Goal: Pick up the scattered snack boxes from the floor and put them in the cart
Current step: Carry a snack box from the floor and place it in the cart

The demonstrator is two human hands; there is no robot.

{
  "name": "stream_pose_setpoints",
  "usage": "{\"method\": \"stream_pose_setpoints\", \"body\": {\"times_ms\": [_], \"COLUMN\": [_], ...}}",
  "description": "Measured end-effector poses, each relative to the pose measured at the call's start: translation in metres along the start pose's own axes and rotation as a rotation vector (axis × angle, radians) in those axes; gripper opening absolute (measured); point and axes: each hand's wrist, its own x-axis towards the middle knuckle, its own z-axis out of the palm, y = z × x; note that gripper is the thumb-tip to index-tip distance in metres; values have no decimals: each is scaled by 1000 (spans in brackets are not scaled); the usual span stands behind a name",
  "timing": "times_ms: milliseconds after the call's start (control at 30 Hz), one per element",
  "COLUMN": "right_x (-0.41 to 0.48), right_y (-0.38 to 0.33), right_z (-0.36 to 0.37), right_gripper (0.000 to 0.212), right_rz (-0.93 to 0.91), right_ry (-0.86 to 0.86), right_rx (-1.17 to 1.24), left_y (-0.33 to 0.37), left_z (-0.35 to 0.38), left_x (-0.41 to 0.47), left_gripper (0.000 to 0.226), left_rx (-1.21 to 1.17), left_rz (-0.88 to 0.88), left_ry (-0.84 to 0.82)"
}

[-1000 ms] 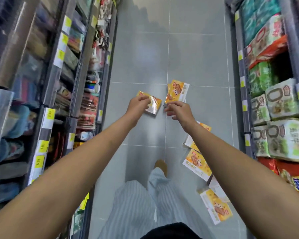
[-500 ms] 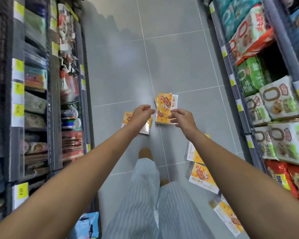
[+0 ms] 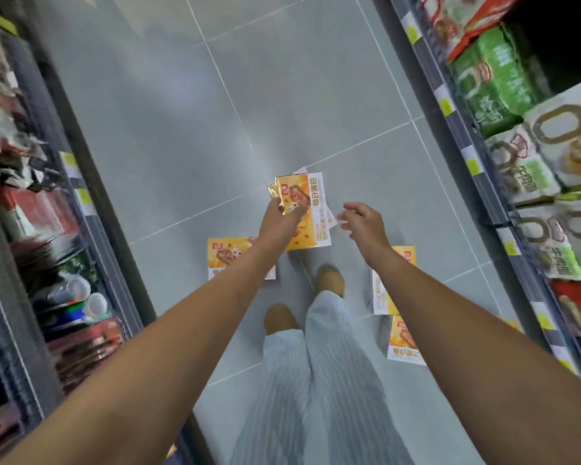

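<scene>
Stood between left shelving point(image 3: 47, 229) and right shelving point(image 3: 517, 162). Held one snack box point(image 3: 311, 213) in the left hand point(image 3: 280, 224), ahead of the feet point(image 3: 331, 276) — right hand point(image 3: 363, 223) just beside it, apart. Saw a second box point(image 3: 225, 258) on the floor point(image 3: 316, 95) left of the feet, third box point(image 3: 381, 297) and fourth box point(image 3: 403, 344) right of them.

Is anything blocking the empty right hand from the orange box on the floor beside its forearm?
Nothing visible does: the right hand is open above bare tile, and the floor box lies unobstructed below its wrist.
</scene>
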Motion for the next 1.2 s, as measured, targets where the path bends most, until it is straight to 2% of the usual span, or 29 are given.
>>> {"method": "stream_pose_setpoints", "body": {"times_ms": [133,333,500,600,667,733,800,933,1200], "right_x": [69,158,226,255,277,284,290,287,246], "right_y": [26,68,108,126,138,145,152,159,137], "right_z": [3,18,42,54,64,69,75,79,64], "right_gripper": [43,54,60,61,61,51,35,28,34], "right_rz": [28,69,105,102,108,103,100,113,132], "right_ry": [-3,-66,-116,-153,-178,-219,-268,-304,-261], "right_rx": [-35,-54,-99,-120,-130,-114,-101,-53,-3], "left_y": [-12,-56,-107,-128,-142,-150,-157,-159,-126], "left_z": [26,49,57,57,58,57,57,60,55], "left_x": [62,152,230,263,286,297,305,307,263], "left_gripper": [64,72,76,66,75,90,82,48,46], "left_rx": [-15,2,13,-24,-40,-51,-80,-142,-132], "left_rz": [-29,-92,-183,-205,-213,-239,-270,-261,-274], "left_ry": [39,96,158,177,197,205,200,208,177]}}
